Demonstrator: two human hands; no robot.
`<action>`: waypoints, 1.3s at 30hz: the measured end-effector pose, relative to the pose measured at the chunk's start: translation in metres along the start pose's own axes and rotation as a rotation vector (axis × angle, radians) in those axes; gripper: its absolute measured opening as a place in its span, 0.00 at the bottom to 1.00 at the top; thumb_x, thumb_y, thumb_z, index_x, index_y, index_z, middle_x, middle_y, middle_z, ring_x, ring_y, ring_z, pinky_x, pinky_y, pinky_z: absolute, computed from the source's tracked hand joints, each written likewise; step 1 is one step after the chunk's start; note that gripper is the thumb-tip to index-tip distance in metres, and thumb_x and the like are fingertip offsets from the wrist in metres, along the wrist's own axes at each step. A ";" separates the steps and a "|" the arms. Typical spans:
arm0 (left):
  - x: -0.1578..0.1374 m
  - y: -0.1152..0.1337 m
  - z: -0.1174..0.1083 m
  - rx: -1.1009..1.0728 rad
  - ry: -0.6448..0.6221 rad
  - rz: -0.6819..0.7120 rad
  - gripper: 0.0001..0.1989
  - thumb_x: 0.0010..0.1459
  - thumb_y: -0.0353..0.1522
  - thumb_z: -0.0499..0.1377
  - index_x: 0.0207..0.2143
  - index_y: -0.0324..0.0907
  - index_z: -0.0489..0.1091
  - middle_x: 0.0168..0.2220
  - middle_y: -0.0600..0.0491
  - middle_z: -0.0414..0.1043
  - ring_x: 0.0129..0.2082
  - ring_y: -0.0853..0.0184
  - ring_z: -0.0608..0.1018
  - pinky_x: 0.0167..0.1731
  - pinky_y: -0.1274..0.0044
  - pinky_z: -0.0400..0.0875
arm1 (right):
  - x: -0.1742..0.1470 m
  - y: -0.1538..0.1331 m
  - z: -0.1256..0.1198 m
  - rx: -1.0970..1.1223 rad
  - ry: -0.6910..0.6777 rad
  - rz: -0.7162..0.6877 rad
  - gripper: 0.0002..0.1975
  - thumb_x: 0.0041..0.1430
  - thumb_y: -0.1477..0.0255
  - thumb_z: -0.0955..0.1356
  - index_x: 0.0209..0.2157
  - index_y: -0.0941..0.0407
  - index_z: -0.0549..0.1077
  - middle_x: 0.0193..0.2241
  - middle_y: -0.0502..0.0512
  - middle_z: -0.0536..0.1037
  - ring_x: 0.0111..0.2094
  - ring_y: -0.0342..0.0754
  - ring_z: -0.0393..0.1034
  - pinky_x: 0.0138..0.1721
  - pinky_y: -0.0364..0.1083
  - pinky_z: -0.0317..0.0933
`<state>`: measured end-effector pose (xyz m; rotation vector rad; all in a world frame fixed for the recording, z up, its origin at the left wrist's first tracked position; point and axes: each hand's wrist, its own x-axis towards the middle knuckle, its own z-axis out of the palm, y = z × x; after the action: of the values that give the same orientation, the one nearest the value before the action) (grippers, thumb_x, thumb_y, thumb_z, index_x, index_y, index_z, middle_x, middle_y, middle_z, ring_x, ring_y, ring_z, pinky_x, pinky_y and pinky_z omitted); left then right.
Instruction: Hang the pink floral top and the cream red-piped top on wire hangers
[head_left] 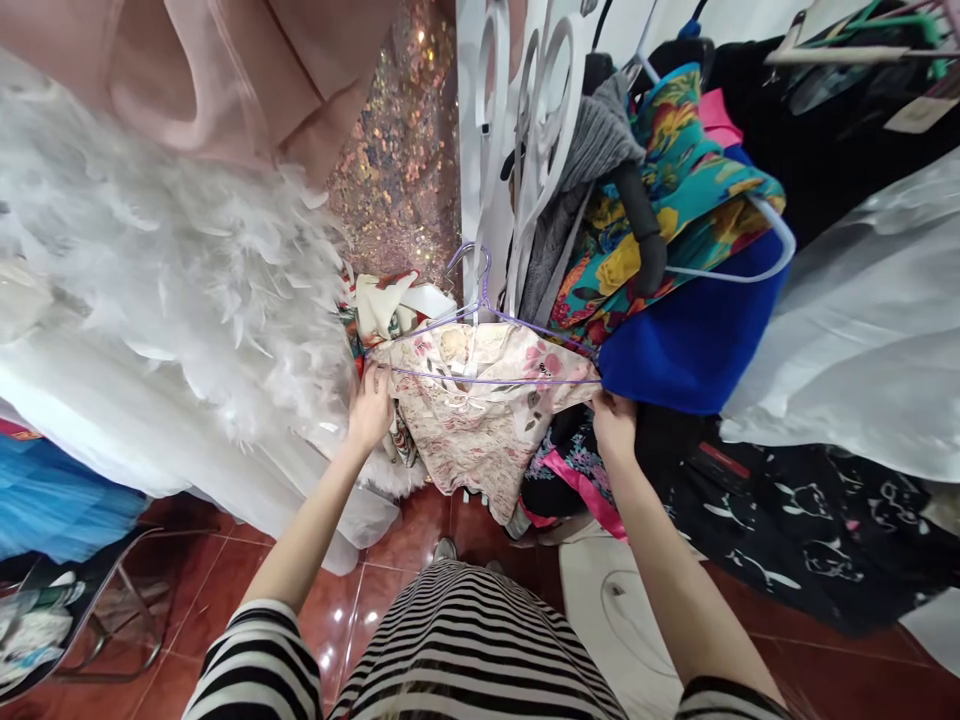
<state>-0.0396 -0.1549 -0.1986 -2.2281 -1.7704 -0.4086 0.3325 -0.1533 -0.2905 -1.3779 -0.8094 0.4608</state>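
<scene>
A cream floral garment with pink flowers and a small bow is spread over a purple wire hanger in front of me. The hanger's hook points up, and its lower bar crosses the front of the cloth. My left hand is closed on the garment's left corner, at the hanger's end. At the opposite corner, my right hand pinches the cloth by the other end of the hanger. Some of the fingers are hidden behind the fabric on both sides.
White feathers and a white gown crowd the left. A sequined cloth hangs behind. On the right are a teal floral garment, blue cloth and white hangers. A metal-framed chair stands lower left on red tiles.
</scene>
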 end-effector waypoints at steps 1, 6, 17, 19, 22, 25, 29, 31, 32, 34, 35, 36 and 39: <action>-0.003 -0.001 0.001 -0.006 0.013 0.008 0.27 0.57 0.23 0.49 0.59 0.37 0.64 0.61 0.37 0.65 0.66 0.53 0.65 0.66 0.60 0.58 | -0.004 -0.002 0.000 -0.017 0.013 0.007 0.21 0.52 0.55 0.67 0.42 0.54 0.70 0.37 0.58 0.77 0.43 0.56 0.73 0.50 0.59 0.65; -0.014 -0.002 0.009 -0.019 -0.028 -0.002 0.25 0.56 0.23 0.50 0.56 0.37 0.67 0.59 0.37 0.68 0.62 0.54 0.69 0.61 0.63 0.65 | -0.040 -0.021 0.012 -0.306 0.012 -0.188 0.27 0.55 0.59 0.65 0.53 0.59 0.64 0.51 0.72 0.69 0.57 0.66 0.62 0.59 0.67 0.54; -0.006 0.029 0.004 0.001 -0.058 -0.007 0.29 0.58 0.25 0.49 0.63 0.42 0.63 0.55 0.38 0.70 0.54 0.53 0.74 0.50 0.66 0.71 | -0.041 -0.037 0.029 -0.526 -0.229 -0.625 0.32 0.60 0.73 0.58 0.67 0.52 0.55 0.58 0.67 0.65 0.61 0.62 0.57 0.59 0.67 0.52; -0.005 0.037 0.003 -0.022 -0.067 0.012 0.31 0.58 0.24 0.49 0.64 0.44 0.62 0.52 0.40 0.71 0.52 0.54 0.75 0.48 0.68 0.71 | -0.038 -0.038 0.025 -0.534 -0.261 -0.609 0.34 0.60 0.74 0.59 0.68 0.53 0.52 0.56 0.66 0.70 0.57 0.61 0.62 0.58 0.66 0.55; -0.004 0.051 0.005 -0.067 -0.070 0.035 0.32 0.58 0.24 0.50 0.66 0.45 0.60 0.50 0.41 0.70 0.50 0.55 0.76 0.47 0.69 0.72 | -0.038 -0.045 0.022 -0.470 -0.346 -0.579 0.38 0.60 0.74 0.59 0.71 0.54 0.44 0.53 0.64 0.75 0.52 0.60 0.67 0.55 0.65 0.60; -0.004 0.064 0.007 -0.143 -0.035 0.028 0.32 0.59 0.26 0.50 0.67 0.45 0.57 0.49 0.42 0.70 0.46 0.56 0.77 0.46 0.69 0.73 | -0.033 -0.053 0.020 -0.269 -0.387 -0.527 0.39 0.61 0.73 0.59 0.71 0.55 0.40 0.52 0.63 0.77 0.47 0.55 0.73 0.52 0.59 0.66; -0.005 0.070 0.011 -0.362 -0.005 -0.026 0.33 0.60 0.29 0.50 0.68 0.45 0.52 0.51 0.44 0.70 0.43 0.59 0.78 0.43 0.70 0.75 | -0.017 -0.054 0.005 -0.074 -0.289 -0.382 0.27 0.62 0.72 0.60 0.63 0.54 0.59 0.48 0.62 0.79 0.40 0.52 0.77 0.50 0.56 0.69; -0.005 0.071 0.012 -0.459 0.010 -0.045 0.33 0.60 0.30 0.51 0.68 0.45 0.52 0.52 0.44 0.70 0.44 0.60 0.78 0.44 0.69 0.76 | -0.010 -0.053 -0.004 -0.046 -0.246 -0.341 0.19 0.62 0.71 0.60 0.54 0.53 0.68 0.46 0.61 0.79 0.44 0.53 0.77 0.53 0.57 0.68; -0.005 0.071 0.012 -0.490 0.015 -0.046 0.32 0.60 0.30 0.51 0.67 0.45 0.54 0.53 0.44 0.70 0.45 0.60 0.78 0.45 0.69 0.76 | -0.009 -0.054 -0.007 -0.033 -0.251 -0.333 0.16 0.62 0.70 0.60 0.51 0.53 0.69 0.46 0.61 0.79 0.45 0.53 0.76 0.53 0.57 0.68; -0.003 0.074 0.012 -0.524 0.005 -0.031 0.29 0.60 0.30 0.51 0.64 0.44 0.59 0.55 0.44 0.70 0.48 0.60 0.78 0.48 0.69 0.75 | -0.008 -0.056 -0.010 -0.015 -0.318 -0.338 0.15 0.61 0.69 0.61 0.48 0.53 0.70 0.45 0.60 0.79 0.44 0.53 0.77 0.49 0.55 0.70; -0.002 0.076 0.012 -0.530 -0.013 -0.016 0.27 0.59 0.30 0.51 0.62 0.44 0.62 0.55 0.44 0.69 0.49 0.60 0.77 0.49 0.69 0.75 | -0.010 -0.058 -0.009 -0.022 -0.368 -0.354 0.14 0.61 0.68 0.62 0.48 0.53 0.70 0.44 0.60 0.79 0.43 0.53 0.77 0.46 0.54 0.71; -0.001 0.078 0.012 -0.531 -0.034 0.001 0.25 0.59 0.29 0.51 0.60 0.43 0.65 0.56 0.44 0.69 0.51 0.60 0.77 0.50 0.69 0.75 | -0.011 -0.061 -0.007 -0.040 -0.417 -0.380 0.13 0.61 0.67 0.63 0.46 0.53 0.71 0.43 0.59 0.80 0.42 0.53 0.77 0.45 0.53 0.72; -0.001 0.082 0.009 -0.509 -0.076 0.049 0.24 0.58 0.28 0.52 0.57 0.43 0.68 0.58 0.45 0.68 0.55 0.61 0.75 0.54 0.70 0.73 | -0.018 -0.066 0.004 -0.127 -0.527 -0.495 0.12 0.61 0.66 0.64 0.45 0.52 0.73 0.43 0.58 0.81 0.43 0.54 0.76 0.45 0.54 0.71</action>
<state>0.0401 -0.1705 -0.2103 -2.6452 -1.7979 -0.8559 0.3070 -0.1745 -0.2303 -1.1218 -1.5878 0.3874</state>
